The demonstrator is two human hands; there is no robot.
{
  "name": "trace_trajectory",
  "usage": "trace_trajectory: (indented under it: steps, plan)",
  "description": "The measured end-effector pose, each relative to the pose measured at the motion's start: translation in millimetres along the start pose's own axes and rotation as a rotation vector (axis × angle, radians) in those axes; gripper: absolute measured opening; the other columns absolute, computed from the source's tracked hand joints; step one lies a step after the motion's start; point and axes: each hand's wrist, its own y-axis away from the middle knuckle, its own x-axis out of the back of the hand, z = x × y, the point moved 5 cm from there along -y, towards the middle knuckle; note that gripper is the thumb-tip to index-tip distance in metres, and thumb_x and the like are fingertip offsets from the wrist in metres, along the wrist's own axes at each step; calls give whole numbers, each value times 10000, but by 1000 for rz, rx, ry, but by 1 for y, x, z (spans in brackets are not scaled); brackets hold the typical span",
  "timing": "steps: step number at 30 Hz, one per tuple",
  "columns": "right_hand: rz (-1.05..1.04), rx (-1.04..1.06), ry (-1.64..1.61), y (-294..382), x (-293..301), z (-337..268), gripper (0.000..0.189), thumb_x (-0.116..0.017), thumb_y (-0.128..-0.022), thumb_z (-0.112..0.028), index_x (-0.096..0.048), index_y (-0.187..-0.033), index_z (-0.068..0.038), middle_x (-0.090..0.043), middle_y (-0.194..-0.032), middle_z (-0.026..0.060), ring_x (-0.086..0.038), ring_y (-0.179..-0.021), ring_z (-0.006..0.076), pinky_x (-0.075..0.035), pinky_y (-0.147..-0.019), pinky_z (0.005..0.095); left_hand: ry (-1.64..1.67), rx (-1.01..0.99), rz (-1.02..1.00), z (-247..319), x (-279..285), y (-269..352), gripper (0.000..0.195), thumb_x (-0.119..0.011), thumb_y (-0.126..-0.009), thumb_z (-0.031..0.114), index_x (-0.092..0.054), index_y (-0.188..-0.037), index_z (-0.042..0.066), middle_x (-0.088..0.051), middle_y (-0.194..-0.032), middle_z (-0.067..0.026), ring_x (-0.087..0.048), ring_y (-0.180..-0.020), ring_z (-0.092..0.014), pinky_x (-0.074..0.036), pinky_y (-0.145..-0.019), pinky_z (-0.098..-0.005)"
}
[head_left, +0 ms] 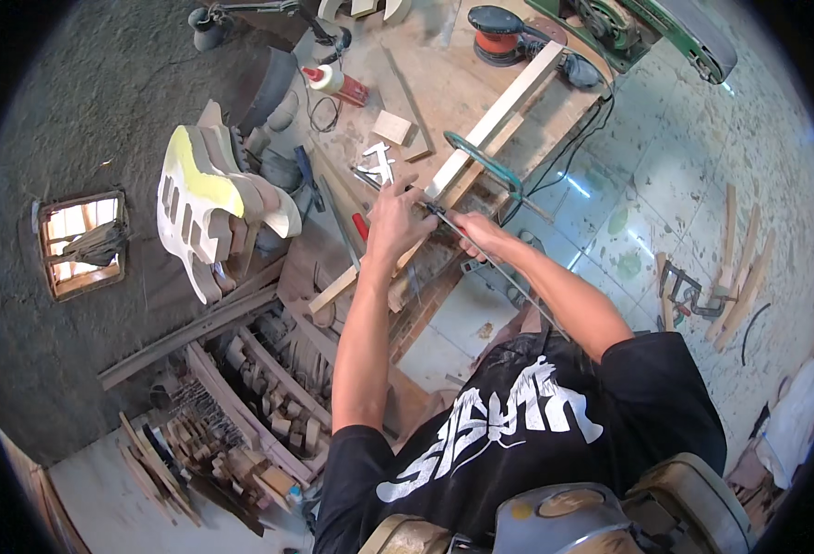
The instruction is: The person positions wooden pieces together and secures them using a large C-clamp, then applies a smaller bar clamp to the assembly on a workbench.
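Note:
My left hand point(399, 218) is at the bench's near edge, thumb and fingers around the dark end fitting of a long thin metal rod point(507, 273). Just right of it, my right hand point(483, 237) is closed on the rod near that end. The rod slants back towards my shirt. Beyond my hands lies a long squared wooden bar point(497, 118), with a teal clamp frame point(483, 158) across it. A second wooden strip point(331, 289) runs partly under my left hand. White calipers point(381, 165) lie just past my left fingertips. My palms are hidden.
On the bench point(441, 69) are a glue bottle point(338, 84), a wood block point(393, 128) and an orbital sander point(495, 45). Stacked curved wooden parts point(199, 187) stand at left, above a bin of offcuts point(268, 388). Clamped wooden strips point(736, 277) lie on the floor at right.

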Motion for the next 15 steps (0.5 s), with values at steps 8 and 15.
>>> trace_trajectory:
  steps: [8, 15]
  plan:
    - [-440, -124, -378, -10, -2, 18, 481, -383, -1012, -559, -460, -789, -139, -368, -580, -48, -291, -430, 62, -194, -371, 237, -8, 1, 14, 1, 1, -2, 306, -753, -633, 197, -739, -912, 71, -586, -1354, -131, -512, -1270, -362, -454, -1024, -460]
    - [51, 100, 79, 7, -3, -1, 438, -437, -1010, -525, -492, -842, -124, -453, -610, -13, -403, -435, 98, -344, -379, 279, -13, 3, 20, 1, 3, -1, 308, -748, -647, 197, -739, -929, 73, -569, -1377, -133, -498, -1280, -363, -447, -1026, -475]
